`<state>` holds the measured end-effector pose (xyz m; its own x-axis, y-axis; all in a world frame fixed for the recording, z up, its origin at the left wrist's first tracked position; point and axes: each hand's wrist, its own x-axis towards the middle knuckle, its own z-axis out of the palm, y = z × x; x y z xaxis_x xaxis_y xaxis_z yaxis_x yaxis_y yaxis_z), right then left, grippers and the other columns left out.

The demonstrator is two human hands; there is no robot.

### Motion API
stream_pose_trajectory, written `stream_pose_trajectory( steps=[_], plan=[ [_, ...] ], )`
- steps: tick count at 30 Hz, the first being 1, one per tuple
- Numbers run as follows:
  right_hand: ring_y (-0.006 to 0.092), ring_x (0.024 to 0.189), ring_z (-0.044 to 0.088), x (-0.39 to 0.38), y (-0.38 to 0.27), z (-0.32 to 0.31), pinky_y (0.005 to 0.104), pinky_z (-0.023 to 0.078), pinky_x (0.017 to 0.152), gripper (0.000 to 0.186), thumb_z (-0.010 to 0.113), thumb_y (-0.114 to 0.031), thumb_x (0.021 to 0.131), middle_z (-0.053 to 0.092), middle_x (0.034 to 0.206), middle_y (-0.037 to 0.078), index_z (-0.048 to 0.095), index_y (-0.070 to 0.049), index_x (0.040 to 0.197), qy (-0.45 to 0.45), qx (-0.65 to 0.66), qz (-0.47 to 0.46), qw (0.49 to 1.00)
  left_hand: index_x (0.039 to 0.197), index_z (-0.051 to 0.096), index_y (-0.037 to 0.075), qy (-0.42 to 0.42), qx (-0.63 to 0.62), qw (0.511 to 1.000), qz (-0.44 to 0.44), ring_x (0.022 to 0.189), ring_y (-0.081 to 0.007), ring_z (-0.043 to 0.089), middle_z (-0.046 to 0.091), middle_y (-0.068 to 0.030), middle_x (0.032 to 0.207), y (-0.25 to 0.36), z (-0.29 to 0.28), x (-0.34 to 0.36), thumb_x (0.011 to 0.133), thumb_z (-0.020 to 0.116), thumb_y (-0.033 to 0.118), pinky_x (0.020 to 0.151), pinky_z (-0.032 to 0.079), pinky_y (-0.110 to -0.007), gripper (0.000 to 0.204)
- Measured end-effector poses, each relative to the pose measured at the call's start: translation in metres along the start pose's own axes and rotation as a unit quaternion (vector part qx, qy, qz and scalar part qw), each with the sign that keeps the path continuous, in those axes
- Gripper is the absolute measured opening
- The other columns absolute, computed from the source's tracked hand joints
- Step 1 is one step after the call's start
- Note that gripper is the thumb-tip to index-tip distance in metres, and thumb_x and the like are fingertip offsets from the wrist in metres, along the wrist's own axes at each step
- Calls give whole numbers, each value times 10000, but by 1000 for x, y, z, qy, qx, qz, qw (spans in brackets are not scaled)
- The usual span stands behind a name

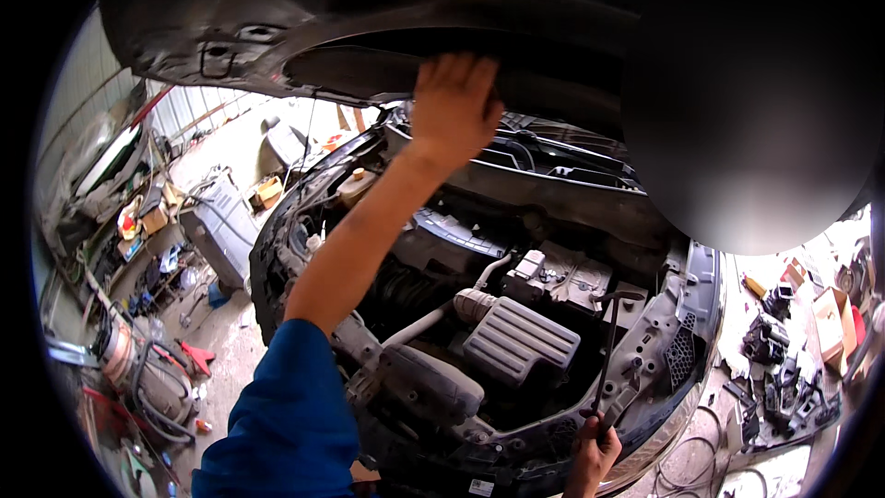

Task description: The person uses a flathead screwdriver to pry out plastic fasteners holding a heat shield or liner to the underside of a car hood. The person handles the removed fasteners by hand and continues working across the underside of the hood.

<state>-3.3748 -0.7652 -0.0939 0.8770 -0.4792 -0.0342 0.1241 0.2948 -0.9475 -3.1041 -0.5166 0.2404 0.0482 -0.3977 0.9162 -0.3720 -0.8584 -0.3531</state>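
Observation:
My left hand (pixel 455 109) reaches up to the dark underside of the raised car hood (pixel 369 69). Its fingers are stretched upward against the hood's inner panel; the palm is hidden. Low at the right, my right hand (pixel 592 457) is closed around the lower part of a thin black hood prop rod (pixel 607 350). The rod slants up over the engine bay, and its bent tip lies near the battery (pixel 576 278). Left of the rod is the ribbed grey air filter housing (pixel 523 339).
A coolant tank (pixel 356 186) sits at the bay's far left. A grey cabinet (pixel 221 221) and cluttered shelves stand left of the car. Black car parts (pixel 782 350), cardboard boxes (pixel 834 323) and a cable cover the floor at right. A large blurred patch hides the upper right.

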Motion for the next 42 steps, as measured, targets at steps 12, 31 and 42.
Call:
stream_pose_trajectory(
  steps=[12,31,42],
  plan=[
    [28,557,390,-43,-4,22,202,285,493,184,626,-196,964,502,646,-69,681,-22,942,-18,-73,-50,996,1064,580,34,75,-39,996,-33,1017,-334,537,571,-148,1043,21,8,-42,662,670,98,966,391,-480,417],
    [45,550,446,-100,19,46,200,343,469,157,596,-202,983,542,698,-10,621,-49,965,186,24,103,977,1086,575,31,123,-72,989,-38,1044,-348,506,568,-157,1132,15,37,-61,678,617,122,969,333,-491,419],
    [62,449,266,-78,15,81,221,245,432,238,500,-322,1024,465,675,-30,591,-113,1093,92,299,146,939,1183,549,35,147,-109,983,8,1062,-341,473,537,-186,1191,2,51,-73,767,617,163,908,305,-465,441]
  ],
)
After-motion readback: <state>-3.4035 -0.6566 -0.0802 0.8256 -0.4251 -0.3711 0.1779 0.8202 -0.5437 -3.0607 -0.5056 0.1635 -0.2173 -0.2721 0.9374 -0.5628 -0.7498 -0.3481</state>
